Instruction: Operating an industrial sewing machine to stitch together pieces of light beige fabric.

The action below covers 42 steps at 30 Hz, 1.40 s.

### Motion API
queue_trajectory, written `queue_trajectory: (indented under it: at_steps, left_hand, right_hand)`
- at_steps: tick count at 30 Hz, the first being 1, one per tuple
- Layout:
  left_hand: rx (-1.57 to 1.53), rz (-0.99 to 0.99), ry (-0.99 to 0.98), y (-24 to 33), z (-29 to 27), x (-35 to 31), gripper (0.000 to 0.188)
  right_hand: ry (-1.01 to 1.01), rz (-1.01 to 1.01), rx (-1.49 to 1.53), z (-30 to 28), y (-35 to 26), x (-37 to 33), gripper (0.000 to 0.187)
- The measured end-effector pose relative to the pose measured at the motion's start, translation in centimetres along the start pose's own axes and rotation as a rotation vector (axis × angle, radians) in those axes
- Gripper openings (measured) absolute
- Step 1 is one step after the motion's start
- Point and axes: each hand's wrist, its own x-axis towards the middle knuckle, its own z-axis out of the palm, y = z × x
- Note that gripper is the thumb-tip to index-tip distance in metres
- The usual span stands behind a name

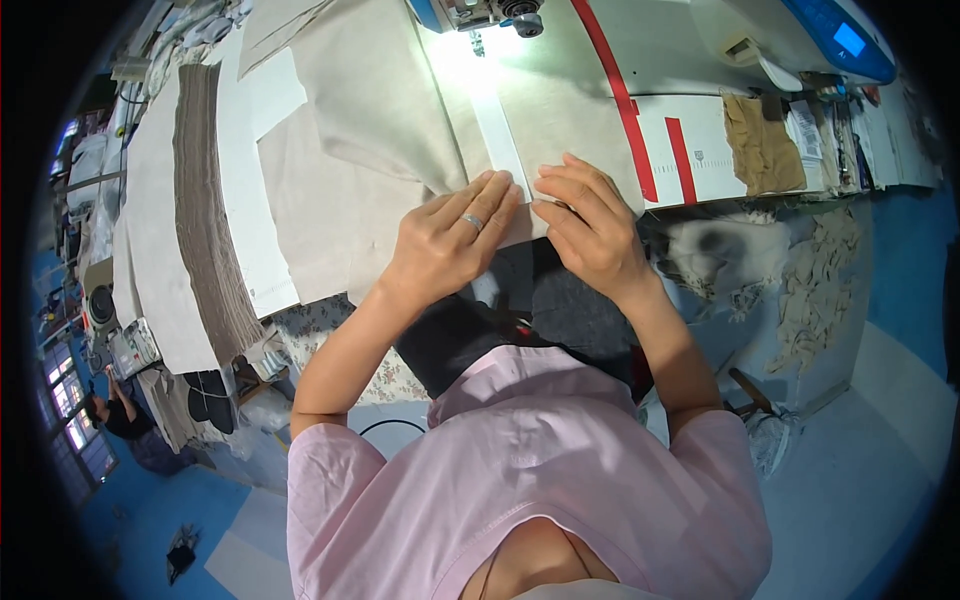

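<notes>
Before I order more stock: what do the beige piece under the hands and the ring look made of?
The beige piece looks like matte woven cloth, linen or cotton: it drapes and creases softly. The ring on the left hand seems polished metal, silvery with a glint.

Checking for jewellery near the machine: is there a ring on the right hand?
No, the right hand shows bare fingers, while the silver ring sits on the left hand; both press the beige fabric.

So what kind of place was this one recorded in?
Most likely a sewing workshop. A sewing machine stands at the head of the white table, both hands press beige fabric flat on it, and stacked cut cloth pieces lie to the left.
</notes>
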Motion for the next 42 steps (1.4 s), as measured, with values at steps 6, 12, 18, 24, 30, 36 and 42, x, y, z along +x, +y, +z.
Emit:
queue_trajectory:
  at_steps: [6,12,18,24,30,36,42]
  left_hand:
    - [0.013,-0.001,-0.008,0.1,-0.2,0.2,0.036]
    - [-0.116,-0.064,-0.077,-0.4,-0.9,0.1,0.038]
    - [-0.251,-0.074,-0.248,-1.9,-1.2,-0.8,0.053]
    - [-0.278,-0.083,-0.240,-4.2,-0.7,0.0,0.052]
    - [-0.273,-0.072,-0.201,-7.9,0.1,1.8,0.045]
    - [-0.267,-0.078,-0.183,-11.1,1.0,3.4,0.039]
    - [-0.294,-0.100,-0.115,-14.3,1.9,4.9,0.033]
  right_hand:
    - [-0.004,-0.009,0.008,-0.1,0.1,0.1,0.022]
    - [-0.088,0.060,-0.037,-0.3,-1.4,-0.1,0.038]
    - [-0.144,0.097,-0.127,-0.1,-2.4,0.2,0.034]
    - [-0.210,0.143,-0.141,0.2,-1.5,2.3,0.035]
    - [-0.237,0.118,-0.220,1.0,0.7,5.3,0.039]
    - [-0.239,0.093,-0.234,2.0,2.9,7.7,0.042]
    - [-0.292,0.120,-0.318,3.1,4.6,9.3,0.045]
